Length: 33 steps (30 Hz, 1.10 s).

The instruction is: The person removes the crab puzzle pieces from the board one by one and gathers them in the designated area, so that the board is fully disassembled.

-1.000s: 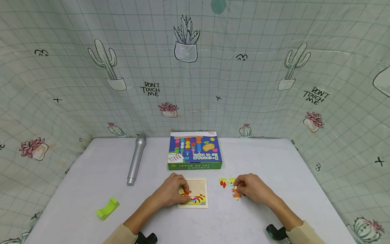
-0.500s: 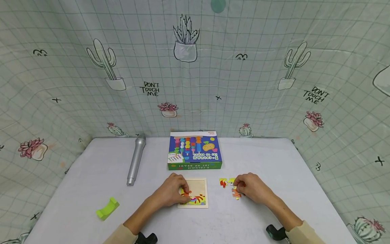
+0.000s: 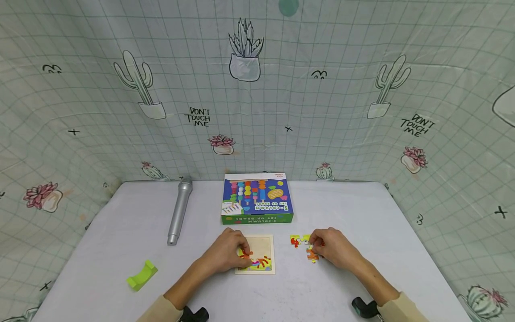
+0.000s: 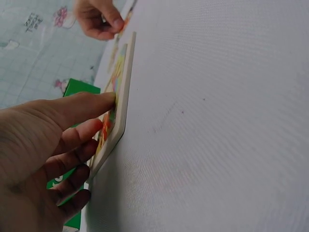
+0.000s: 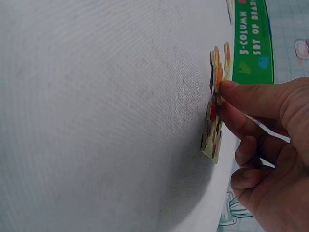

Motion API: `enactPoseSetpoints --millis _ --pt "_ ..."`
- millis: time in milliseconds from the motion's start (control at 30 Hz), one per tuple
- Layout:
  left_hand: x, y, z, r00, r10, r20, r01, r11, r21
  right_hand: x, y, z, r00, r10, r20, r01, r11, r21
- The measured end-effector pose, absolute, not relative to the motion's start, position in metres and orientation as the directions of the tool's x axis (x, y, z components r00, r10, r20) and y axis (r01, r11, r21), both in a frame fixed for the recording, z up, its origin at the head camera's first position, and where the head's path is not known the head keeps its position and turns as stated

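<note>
My left hand (image 3: 225, 254) rests on the left part of a square wooden puzzle tray (image 3: 273, 250). In the left wrist view its nearly straight thumb (image 4: 104, 101) presses on the picture pieces, and the index finger touches them too. Bright pieces (image 3: 263, 264) fill the tray's near row, with another orange piece (image 3: 243, 255) above at the left. To the right of the tray, my right hand (image 3: 335, 248) pinches a jigsaw piece (image 5: 219, 77) between thumb and index finger. Next to it lie loose pieces, one yellow and red (image 3: 295, 241) and one orange (image 3: 311, 255). Fingers partly hide the held piece.
Behind the tray lies a blue and green bead-set box (image 3: 257, 201). A grey tube (image 3: 179, 212) lies at the back left, and a light green curved block (image 3: 142, 275) sits left of my forearm. All rest on a white table (image 3: 346, 205) before a patterned curtain (image 3: 257, 103).
The orange loose piece by my right fingers shifts very slightly. Both hands otherwise keep nearly the same place and pose.
</note>
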State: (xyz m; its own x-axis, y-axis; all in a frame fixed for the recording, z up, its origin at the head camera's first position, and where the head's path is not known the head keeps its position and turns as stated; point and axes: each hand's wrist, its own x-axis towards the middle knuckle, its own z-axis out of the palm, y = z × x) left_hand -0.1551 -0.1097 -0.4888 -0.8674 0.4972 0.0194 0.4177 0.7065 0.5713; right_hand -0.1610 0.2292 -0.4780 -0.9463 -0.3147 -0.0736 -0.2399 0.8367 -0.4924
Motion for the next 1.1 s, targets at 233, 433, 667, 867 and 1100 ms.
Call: enactPoseSetpoints --millis 233,433,667,867,1100 --pt "-0.155 -0.11 -0.489 -0.872 0.488 0.027 0.414 0.707 0.573 -0.162 0.23 -0.481 -0.946 -0.318 -0.061 -0.248 0.833 -0.495" --pt "-0.155 -0.111 -0.49 -0.876 0.48 0.036 0.417 0.719 0.556 -0.162 0.229 -0.48 -0.946 -0.319 -0.064 -0.248 0.835 -0.491" --pt "-0.156 -0.112 -0.492 -0.895 0.445 0.038 0.397 0.754 0.524 -0.162 0.217 -0.472 -0.956 -0.279 -0.09 -0.185 0.813 -0.553" --pt "-0.156 -0.112 -0.493 -0.898 0.439 0.034 0.388 0.753 0.532 -0.164 0.187 -0.475 -0.927 -0.368 -0.069 -0.264 0.772 -0.578" --pt "-0.156 -0.113 -0.495 -0.898 0.439 0.019 0.382 0.759 0.527 -0.163 0.142 -0.477 -0.846 -0.529 -0.071 -0.388 0.699 -0.6"
